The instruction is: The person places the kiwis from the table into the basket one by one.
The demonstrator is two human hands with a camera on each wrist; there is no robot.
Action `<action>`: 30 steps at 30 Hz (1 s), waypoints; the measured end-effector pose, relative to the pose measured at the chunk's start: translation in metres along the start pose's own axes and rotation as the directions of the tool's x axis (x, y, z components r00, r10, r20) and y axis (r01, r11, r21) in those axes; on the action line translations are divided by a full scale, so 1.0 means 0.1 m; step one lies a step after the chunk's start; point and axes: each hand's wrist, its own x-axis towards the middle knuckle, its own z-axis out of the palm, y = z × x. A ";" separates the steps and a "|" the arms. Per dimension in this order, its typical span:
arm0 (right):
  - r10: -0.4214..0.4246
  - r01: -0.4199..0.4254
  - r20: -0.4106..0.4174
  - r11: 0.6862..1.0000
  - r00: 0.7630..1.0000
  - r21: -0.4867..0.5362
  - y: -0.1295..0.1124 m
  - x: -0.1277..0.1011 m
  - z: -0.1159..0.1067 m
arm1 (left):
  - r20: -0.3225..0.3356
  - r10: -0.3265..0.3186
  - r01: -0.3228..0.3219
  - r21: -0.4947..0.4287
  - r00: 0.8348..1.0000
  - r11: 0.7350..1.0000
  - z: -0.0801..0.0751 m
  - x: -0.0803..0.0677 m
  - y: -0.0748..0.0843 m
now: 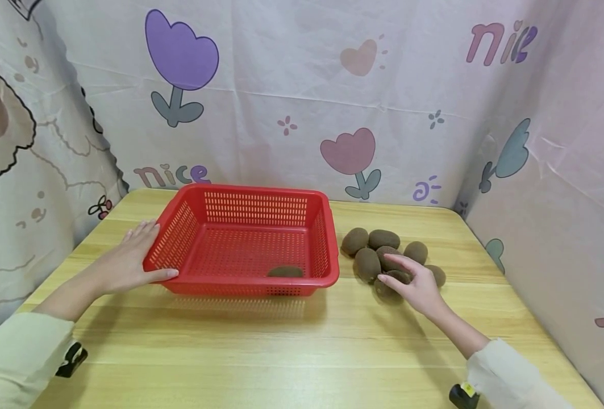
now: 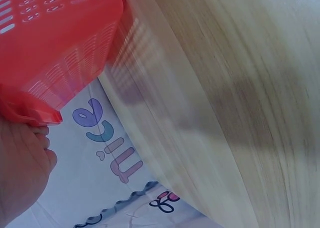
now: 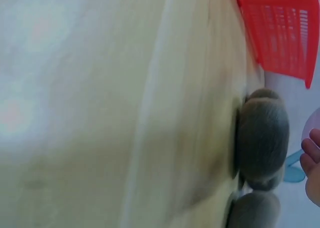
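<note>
A red plastic basket (image 1: 253, 288) with slotted walls stands on the wooden table. My left hand (image 1: 128, 258) holds its left rim, thumb along the front corner; in the left wrist view, fingertips (image 2: 42, 138) show at the rim's edge. One brown kiwi (image 1: 285, 272) lies inside, partly hidden behind the front wall. Right of the basket, several kiwis (image 1: 367, 264) sit in a cluster. My right hand (image 1: 418, 287) hovers over the near kiwis, thumb and fingers apart with nothing between them. The right wrist view shows its fingers (image 3: 311, 150) beside a large kiwi (image 3: 262, 138).
The light wooden table (image 1: 261, 352) extends in front of the basket and around the kiwis. A printed cloth (image 1: 281, 85) hangs behind the table and along both sides. Dark wrist devices (image 1: 71, 359) sit at both sleeves.
</note>
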 end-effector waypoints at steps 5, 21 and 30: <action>0.029 -0.029 0.004 0.999 1.000 0.018 0.16 -0.13 -0.09 | -0.007 0.013 -0.013 -0.010 1.000 1.000 0.00 -0.01 0.01; 0.006 0.000 0.039 0.989 0.999 -0.146 0.37 -0.20 -0.02 | -0.024 0.026 -0.026 -0.022 0.999 0.999 0.01 -0.01 0.00; 0.028 0.000 0.163 0.986 0.986 -0.168 0.38 -0.22 -0.03 | -0.022 0.024 -0.025 -0.029 0.999 0.999 0.01 -0.01 0.00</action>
